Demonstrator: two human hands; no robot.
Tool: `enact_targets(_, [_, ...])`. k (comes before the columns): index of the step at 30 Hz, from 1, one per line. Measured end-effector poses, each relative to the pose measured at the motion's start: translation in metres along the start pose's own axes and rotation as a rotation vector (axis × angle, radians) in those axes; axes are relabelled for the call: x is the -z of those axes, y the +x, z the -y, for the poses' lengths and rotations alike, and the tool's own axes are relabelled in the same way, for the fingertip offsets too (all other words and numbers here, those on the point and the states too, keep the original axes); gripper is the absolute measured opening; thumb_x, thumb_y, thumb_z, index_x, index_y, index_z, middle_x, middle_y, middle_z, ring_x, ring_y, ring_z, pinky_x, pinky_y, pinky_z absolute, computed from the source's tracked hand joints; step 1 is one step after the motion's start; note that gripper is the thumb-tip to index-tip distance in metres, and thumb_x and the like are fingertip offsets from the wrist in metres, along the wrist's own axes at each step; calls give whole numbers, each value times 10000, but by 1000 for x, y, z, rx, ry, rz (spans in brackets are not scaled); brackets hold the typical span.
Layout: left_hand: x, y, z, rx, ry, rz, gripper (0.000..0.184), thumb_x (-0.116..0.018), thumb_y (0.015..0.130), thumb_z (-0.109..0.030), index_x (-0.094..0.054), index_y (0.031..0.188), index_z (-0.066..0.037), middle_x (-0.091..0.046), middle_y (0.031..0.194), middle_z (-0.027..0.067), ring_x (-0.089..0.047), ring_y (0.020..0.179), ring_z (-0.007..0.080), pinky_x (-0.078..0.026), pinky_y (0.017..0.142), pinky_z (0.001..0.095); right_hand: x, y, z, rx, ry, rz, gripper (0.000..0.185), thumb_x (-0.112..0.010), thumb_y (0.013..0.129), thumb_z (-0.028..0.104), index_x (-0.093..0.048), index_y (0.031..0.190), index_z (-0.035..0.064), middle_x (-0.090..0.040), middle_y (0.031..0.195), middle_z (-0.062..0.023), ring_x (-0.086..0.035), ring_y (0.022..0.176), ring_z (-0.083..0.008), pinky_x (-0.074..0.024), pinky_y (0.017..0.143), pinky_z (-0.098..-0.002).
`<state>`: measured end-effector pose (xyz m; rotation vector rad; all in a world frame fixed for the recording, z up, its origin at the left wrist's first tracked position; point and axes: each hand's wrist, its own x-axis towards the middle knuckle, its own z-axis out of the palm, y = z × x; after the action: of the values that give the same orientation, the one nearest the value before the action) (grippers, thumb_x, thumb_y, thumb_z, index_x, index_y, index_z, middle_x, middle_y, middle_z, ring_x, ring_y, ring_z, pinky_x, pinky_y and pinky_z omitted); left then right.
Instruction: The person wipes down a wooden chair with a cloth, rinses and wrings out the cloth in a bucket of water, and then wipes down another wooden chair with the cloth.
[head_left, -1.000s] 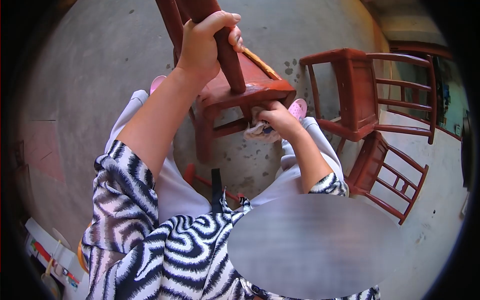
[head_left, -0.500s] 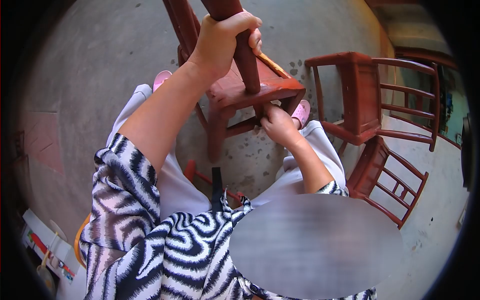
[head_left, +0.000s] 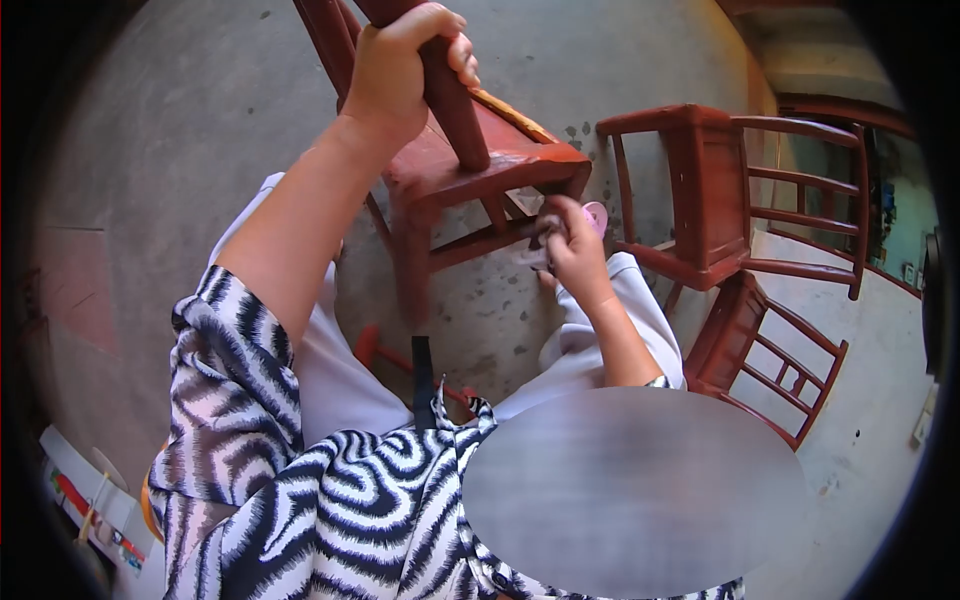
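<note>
In the upper middle of the frame, my left hand [head_left: 393,75] is gripping a post [head_left: 455,122] of the red-brown chair [head_left: 528,167], its fingers [head_left: 462,62] wrapping round the wood. Slightly right of centre, my right hand [head_left: 577,250] is holding a pale cloth [head_left: 527,259], which is looking blurred, below this chair's corner. Another chair [head_left: 712,190] and a smaller-looking chair [head_left: 725,330] are occupying the right side.

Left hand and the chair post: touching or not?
Touching. The head view shows it: the left hand is wrapped around the chair post, fingers curling past its far edge.
</note>
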<state>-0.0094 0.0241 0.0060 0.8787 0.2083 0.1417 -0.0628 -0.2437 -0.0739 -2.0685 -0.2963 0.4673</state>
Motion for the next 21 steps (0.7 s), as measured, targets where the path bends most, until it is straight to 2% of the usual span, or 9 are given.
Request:
enact_targets(1, [5, 2, 4, 16, -34, -8, 74, -518, 736, -109, -504, 694, -50, -463, 552, 74, -479, 544, 200, -439, 595, 335, 1, 1, 2, -30, 169, -48, 348, -416, 756, -50, -446, 1099, 2, -558, 914, -80, -553, 862, -158, -437, 777, -245])
enact_targets(4, [12, 1, 7, 29, -71, 17, 90, -523, 737, -131, -499, 683, -63, -461, 563, 61, -482, 569, 198, -439, 614, 336, 1, 6, 9, -129, 674, -111, 441, -444, 722, -52, -391, 1157, 2, -558, 983, -112, -570, 842, -195, -456, 785, -276])
enact_targets(5, [14, 1, 8, 19, -60, 9, 99, -524, 738, -138, -495, 678, -64, -462, 564, 58, -482, 570, 197, -439, 620, 339, 5, 7, 9, -125, 672, -119, 441, -444, 722, -52, -391, 1157, 2, -558, 983, -112, -570, 842, -195, -456, 785, -276])
enact_targets(7, [16, 1, 8, 19, -49, -11, 118, -527, 739, -153, -482, 672, -67, -459, 566, 56, -484, 583, 199, -437, 645, 342, 13, 6, 9, -278, 1056, -26, 464, -435, 708, -58, -385, 1166, 0, -561, 1015, -150, -583, 881, -230, -478, 807, -315])
enact_targets(10, [13, 2, 4, -13, -47, -46, 123, -530, 737, -156, -473, 671, -69, -457, 571, 58, -486, 591, 202, -434, 657, 343, 19, 3, 10, -332, 1202, 22, 467, -412, 719, -59, -372, 1181, -3, -555, 1044, -190, -585, 922, -266, -487, 830, -358])
enact_targets(14, [20, 6, 0, -5, -90, -80, 126, -532, 736, -156, -467, 675, -68, -459, 577, 61, -488, 597, 204, -432, 667, 341, 17, 4, 22, -314, 1219, 45, 500, -395, 738, -42, -335, 1233, -8, -488, 1180, -245, -549, 1017, -291, -456, 890, -371])
enact_targets(18, [20, 5, -3, 3, -90, -92, 139, -543, 731, -157, -457, 668, -68, -465, 577, 61, -490, 595, 203, -432, 665, 340, 17, 8, 25, -304, 1214, 37, 516, -383, 743, -63, -293, 1247, 7, -499, 1164, -234, -572, 962, -293, -462, 872, -372])
enact_targets(20, [16, 6, -4, 14, -96, -95, 144, -548, 728, -158, -454, 665, -69, -466, 575, 60, -491, 594, 203, -432, 664, 339, 13, 10, 27, -86, 901, -64, 539, -401, 738, -95, -291, 1252, 20, -453, 1239, -188, -550, 1003, -254, -448, 879, -339])
enact_targets(21, [12, 6, -4, 14, -84, -111, 148, -554, 724, -160, -453, 665, -69, -465, 572, 60, -492, 593, 202, -432, 663, 339, 9, 11, 29, 59, 701, -155, 498, -455, 742, -101, -341, 1211, 23, -442, 1234, -124, -521, 1026, -208, -436, 870, -305])
